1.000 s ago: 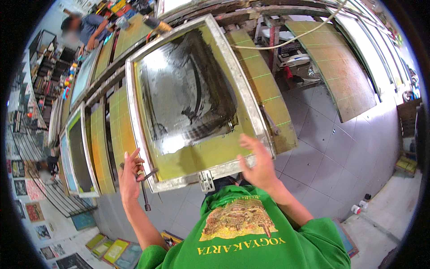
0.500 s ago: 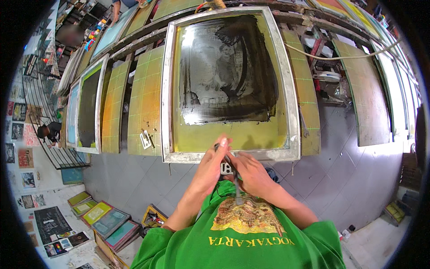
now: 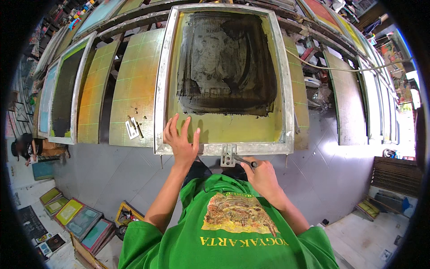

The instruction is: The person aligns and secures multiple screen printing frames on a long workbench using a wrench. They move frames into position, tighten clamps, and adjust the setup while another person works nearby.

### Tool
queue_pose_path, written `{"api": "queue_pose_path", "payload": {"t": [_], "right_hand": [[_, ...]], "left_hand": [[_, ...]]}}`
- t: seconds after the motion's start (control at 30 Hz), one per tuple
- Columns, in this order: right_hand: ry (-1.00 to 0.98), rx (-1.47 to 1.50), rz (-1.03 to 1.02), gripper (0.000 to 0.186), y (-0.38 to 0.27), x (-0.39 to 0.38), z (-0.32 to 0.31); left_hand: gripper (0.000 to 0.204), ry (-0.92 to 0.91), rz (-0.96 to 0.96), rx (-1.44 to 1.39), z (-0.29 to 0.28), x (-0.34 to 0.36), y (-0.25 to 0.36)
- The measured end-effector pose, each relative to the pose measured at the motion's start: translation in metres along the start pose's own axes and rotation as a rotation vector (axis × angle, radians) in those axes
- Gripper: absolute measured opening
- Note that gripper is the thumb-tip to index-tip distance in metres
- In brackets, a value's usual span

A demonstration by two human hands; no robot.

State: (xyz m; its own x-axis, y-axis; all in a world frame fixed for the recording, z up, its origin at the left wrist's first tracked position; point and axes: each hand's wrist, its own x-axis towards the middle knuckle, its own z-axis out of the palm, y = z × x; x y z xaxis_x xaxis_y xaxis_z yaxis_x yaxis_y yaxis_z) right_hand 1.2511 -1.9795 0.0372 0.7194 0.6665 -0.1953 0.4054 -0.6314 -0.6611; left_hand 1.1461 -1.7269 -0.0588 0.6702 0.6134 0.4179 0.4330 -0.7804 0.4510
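Observation:
A silkscreen frame point(image 3: 161, 107) with a pale metal border lies before me, its yellow-green mesh point(image 3: 215, 125) covered with black ink over the middle and far part. My left hand point(image 3: 181, 136) hovers at the frame's near left corner, fingers spread, with nothing in it; whether a fingertip touches the frame I cannot tell. A slotted metal bracket point(image 3: 227, 157) straddles the middle of the near edge. My right hand point(image 3: 262, 175) is closed round a short dark rod-shaped tool point(image 3: 244, 161), whose far end meets the bracket. The tool's exact kind does not show.
Left of the frame, a board point(image 3: 134, 89) with green grid lines bears a second slotted plate point(image 3: 132, 127) and small screws. Another inked screen point(image 3: 67, 94) stands farther left. A pale cable point(image 3: 345, 69) crosses at the right. Stacked screens point(image 3: 85, 222) lie at lower left; a person point(image 3: 33, 148) is beyond.
My hands were together over the near edge; they have parted. The left has opened and moved left over the frame, and the right has moved right and down with the tool. The view has shifted.

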Motion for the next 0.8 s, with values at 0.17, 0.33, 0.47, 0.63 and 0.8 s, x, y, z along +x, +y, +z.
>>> {"api": "queue_pose_path", "payload": {"t": [0.17,0.33,0.47,0.63,0.8], "right_hand": [[-0.083,-0.108,0.119,0.023,-0.025,0.013,0.01],[-0.288,-0.35,0.065,0.03,-0.035,0.03,0.012],[-0.571,-0.511,0.182,0.038,-0.061,0.071,0.008],[-0.654,-0.531,0.075,0.039,-0.047,0.082,0.013],[-0.8,-0.543,-0.112,0.028,-0.045,0.09,0.012]], "left_hand": [[0.045,0.017,-0.011,0.031,0.005,0.002,-0.003],[0.042,-0.017,-0.008,-0.046,0.003,0.0,-0.012],[0.037,0.011,0.038,-0.089,0.005,-0.003,-0.023],[0.035,-0.004,0.069,-0.205,-0.004,-0.006,-0.028],[0.029,0.008,0.049,-0.269,-0.01,-0.011,-0.034]]}}
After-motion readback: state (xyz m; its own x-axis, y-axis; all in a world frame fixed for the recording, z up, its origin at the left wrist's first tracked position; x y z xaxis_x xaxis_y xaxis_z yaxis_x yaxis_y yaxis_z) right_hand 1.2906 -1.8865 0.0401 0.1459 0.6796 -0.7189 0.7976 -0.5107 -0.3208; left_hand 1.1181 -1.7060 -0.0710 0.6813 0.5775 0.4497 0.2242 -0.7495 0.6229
